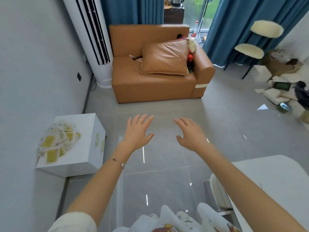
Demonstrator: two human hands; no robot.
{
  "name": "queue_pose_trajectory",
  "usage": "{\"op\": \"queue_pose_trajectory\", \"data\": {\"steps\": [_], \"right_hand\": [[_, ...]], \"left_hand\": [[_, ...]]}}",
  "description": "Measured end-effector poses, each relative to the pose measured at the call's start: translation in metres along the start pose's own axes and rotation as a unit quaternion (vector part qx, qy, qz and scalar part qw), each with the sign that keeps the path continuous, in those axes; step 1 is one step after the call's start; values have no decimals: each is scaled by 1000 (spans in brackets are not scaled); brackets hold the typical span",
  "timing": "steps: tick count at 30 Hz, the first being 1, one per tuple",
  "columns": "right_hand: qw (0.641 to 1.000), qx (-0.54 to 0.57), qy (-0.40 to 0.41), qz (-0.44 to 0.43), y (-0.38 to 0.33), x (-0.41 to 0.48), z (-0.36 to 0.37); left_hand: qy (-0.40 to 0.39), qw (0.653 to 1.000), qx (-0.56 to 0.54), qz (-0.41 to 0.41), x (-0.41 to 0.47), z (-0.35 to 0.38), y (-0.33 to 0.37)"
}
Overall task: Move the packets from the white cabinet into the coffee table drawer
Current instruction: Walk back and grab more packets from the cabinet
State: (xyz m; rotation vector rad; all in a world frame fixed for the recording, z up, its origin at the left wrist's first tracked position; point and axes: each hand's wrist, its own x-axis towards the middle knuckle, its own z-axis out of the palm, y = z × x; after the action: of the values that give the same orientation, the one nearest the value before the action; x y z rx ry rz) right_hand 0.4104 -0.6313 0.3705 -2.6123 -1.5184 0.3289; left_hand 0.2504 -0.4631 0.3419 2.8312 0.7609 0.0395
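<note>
While left hand [138,131] and right hand [190,133] hang spread wide, holding nothing, packets [56,143] sit piled on white cabinet [88,124] at 9 o'clock; labels look yellow, text too blurred to read.

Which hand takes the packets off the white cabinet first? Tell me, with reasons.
Left, probably. The left hand is open, empty and nearer the packets piled on the white cabinet; the right hand, also open, is on the far side.
</note>
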Motion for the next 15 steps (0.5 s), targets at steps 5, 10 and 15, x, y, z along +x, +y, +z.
{"op": "queue_pose_trajectory", "data": {"steps": [5, 10, 15], "right_hand": [[997, -39, -26, -68, -43, 86, 3], [984, -56, -38, -163, -93, 183, 5], [960, -71, -52, -266, -141, 277, 9]], "left_hand": [[-8, 996, -16, -85, 6, 1, -72], [7, 978, -24, -206, 22, 2, -148], [30, 957, -18, -290, 54, -3, -201]]}}
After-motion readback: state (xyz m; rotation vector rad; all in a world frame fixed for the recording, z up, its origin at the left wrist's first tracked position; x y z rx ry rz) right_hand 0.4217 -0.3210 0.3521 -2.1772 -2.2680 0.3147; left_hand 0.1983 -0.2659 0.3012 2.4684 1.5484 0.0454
